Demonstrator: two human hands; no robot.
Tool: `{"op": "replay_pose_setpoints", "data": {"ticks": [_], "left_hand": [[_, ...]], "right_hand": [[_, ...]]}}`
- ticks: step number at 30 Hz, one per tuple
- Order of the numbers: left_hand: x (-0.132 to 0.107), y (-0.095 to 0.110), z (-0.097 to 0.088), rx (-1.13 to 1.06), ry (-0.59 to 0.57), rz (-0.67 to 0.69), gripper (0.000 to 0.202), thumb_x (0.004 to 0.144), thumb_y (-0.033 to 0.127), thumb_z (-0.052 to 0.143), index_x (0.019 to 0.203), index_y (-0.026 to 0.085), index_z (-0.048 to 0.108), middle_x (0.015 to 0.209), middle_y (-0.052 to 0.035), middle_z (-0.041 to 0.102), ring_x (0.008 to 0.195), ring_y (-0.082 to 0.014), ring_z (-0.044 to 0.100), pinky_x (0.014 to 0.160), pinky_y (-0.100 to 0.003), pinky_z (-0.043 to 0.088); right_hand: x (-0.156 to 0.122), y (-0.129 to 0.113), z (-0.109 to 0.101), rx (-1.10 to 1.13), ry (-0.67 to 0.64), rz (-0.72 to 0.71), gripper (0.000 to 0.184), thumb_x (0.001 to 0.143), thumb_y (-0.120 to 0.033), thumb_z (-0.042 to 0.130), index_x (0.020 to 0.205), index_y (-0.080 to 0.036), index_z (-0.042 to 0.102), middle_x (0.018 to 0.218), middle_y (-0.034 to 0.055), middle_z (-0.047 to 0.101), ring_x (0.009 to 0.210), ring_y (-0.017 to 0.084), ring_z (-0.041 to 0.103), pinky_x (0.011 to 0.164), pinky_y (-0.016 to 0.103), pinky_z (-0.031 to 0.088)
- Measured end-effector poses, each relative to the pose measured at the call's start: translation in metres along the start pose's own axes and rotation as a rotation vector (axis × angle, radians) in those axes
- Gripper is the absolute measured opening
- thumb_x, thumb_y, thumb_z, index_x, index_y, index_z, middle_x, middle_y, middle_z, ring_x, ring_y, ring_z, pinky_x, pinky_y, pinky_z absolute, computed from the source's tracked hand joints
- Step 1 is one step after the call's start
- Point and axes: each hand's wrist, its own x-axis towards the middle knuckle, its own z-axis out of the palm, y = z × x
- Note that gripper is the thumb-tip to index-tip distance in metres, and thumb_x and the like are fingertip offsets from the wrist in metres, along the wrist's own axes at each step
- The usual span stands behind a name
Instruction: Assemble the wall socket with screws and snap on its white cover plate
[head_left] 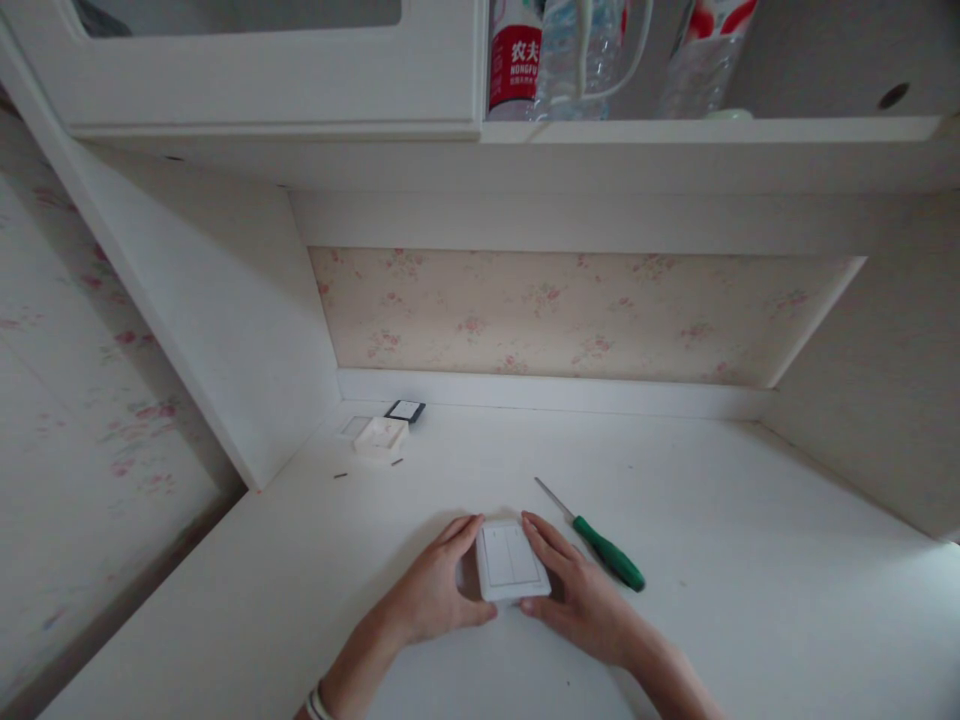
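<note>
A white double-rocker wall switch is held just above the desktop, its face turned up towards me. My left hand grips its left side, fingers at the far corner and thumb at the near edge. On the opposite side my right hand holds it the same way, fingertips on the far right corner and thumb on the near edge. Right of the switch lies a screwdriver with a green handle, its shaft pointing away to the left. Neither hand touches it.
Towards the back left are a white open box, a dark-framed square piece and two small screws. The white desk has side panels and a low overhead shelf holding bottles.
</note>
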Motion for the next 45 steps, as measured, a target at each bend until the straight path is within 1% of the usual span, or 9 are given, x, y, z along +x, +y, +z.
{"op": "replay_pose_setpoints", "data": {"ticks": [4, 12, 16, 19, 26, 31, 35, 40, 45], "left_hand": [[-0.001, -0.002, 0.002, -0.002, 0.006, -0.025, 0.098, 0.057, 0.028, 0.078, 0.142, 0.019, 0.031, 0.147, -0.0082, 0.032, 0.133, -0.0253, 0.031, 0.113, -0.035, 0.025], [-0.003, -0.002, -0.003, -0.107, -0.065, -0.036, 0.097, 0.065, 0.021, 0.071, 0.146, 0.021, 0.018, 0.151, -0.005, 0.023, 0.137, -0.0242, 0.024, 0.114, -0.037, 0.02], [-0.003, -0.002, -0.003, -0.162, -0.084, -0.029, 0.095, 0.07, 0.02, 0.067, 0.147, 0.019, 0.012, 0.152, -0.0061, 0.016, 0.139, -0.0249, 0.02, 0.115, -0.04, 0.016], [-0.003, -0.004, 0.001, -0.197, -0.083, -0.03, 0.088, 0.076, 0.019, 0.061, 0.147, 0.017, 0.009, 0.153, -0.0058, 0.009, 0.14, -0.0232, 0.014, 0.115, -0.04, 0.011], [-0.002, -0.011, 0.009, -0.268, -0.057, -0.008, 0.076, 0.086, 0.02, 0.05, 0.147, 0.02, 0.005, 0.153, -0.005, 0.013, 0.138, -0.0221, 0.022, 0.112, -0.041, 0.024], [-0.001, -0.008, 0.007, -0.316, -0.048, 0.014, 0.077, 0.084, 0.025, 0.056, 0.147, 0.019, 0.011, 0.151, -0.0074, 0.02, 0.134, -0.0225, 0.031, 0.111, -0.039, 0.028], [0.003, -0.006, 0.004, -0.255, 0.068, 0.006, 0.066, 0.082, 0.036, 0.061, 0.141, 0.018, 0.035, 0.147, -0.0084, 0.033, 0.133, -0.0245, 0.034, 0.111, -0.037, 0.029], [0.01, -0.003, -0.001, -0.264, 0.204, -0.039, 0.036, 0.09, 0.039, 0.048, 0.116, 0.019, 0.061, 0.121, -0.0081, 0.059, 0.108, -0.0215, 0.057, 0.094, -0.033, 0.047], [0.012, -0.003, 0.004, -0.375, 0.214, -0.22, 0.04, 0.085, 0.041, 0.051, 0.114, 0.016, 0.061, 0.111, -0.0101, 0.062, 0.07, -0.0166, 0.063, 0.054, -0.026, 0.053]], "right_hand": [[-0.001, 0.001, 0.0, 0.016, 0.011, 0.025, 0.088, 0.078, -0.047, 0.064, 0.147, -0.02, 0.018, 0.151, 0.0109, 0.02, 0.136, 0.027, 0.024, 0.11, 0.04, 0.024], [-0.001, 0.002, -0.008, 0.183, -0.038, -0.01, 0.082, 0.082, -0.033, 0.06, 0.148, -0.015, 0.014, 0.144, 0.0147, 0.036, 0.129, 0.026, 0.038, 0.108, 0.044, 0.029], [-0.002, 0.004, -0.005, 0.108, -0.058, -0.036, 0.081, 0.084, -0.033, 0.056, 0.148, -0.014, 0.008, 0.148, 0.0145, 0.027, 0.133, 0.024, 0.031, 0.109, 0.042, 0.026], [-0.001, 0.005, 0.0, 0.019, -0.053, -0.051, 0.077, 0.089, -0.032, 0.048, 0.148, -0.014, 0.003, 0.147, 0.0146, 0.029, 0.132, 0.023, 0.032, 0.108, 0.041, 0.028], [-0.002, 0.003, 0.008, -0.1, 0.002, -0.02, 0.07, 0.092, -0.035, 0.041, 0.148, -0.015, 0.004, 0.148, 0.0131, 0.027, 0.132, 0.024, 0.033, 0.107, 0.039, 0.03], [-0.002, -0.002, 0.004, -0.033, 0.025, -0.029, 0.074, 0.09, -0.04, 0.047, 0.148, -0.015, 0.009, 0.144, 0.0148, 0.036, 0.128, 0.025, 0.038, 0.105, 0.041, 0.033], [0.001, -0.005, -0.003, 0.11, 0.035, 0.039, 0.066, 0.091, -0.047, 0.044, 0.146, -0.016, 0.024, 0.142, 0.0129, 0.04, 0.126, 0.025, 0.042, 0.104, 0.04, 0.033], [0.006, -0.005, 0.0, 0.233, 0.16, 0.21, 0.055, 0.093, -0.049, 0.038, 0.136, -0.014, 0.045, 0.131, 0.01, 0.053, 0.12, 0.023, 0.049, 0.102, 0.036, 0.036], [0.012, -0.002, 0.01, 0.311, 0.283, 0.225, 0.049, 0.087, -0.05, 0.049, 0.12, -0.016, 0.061, 0.112, 0.0096, 0.065, 0.097, 0.022, 0.061, 0.087, 0.034, 0.047]]}}
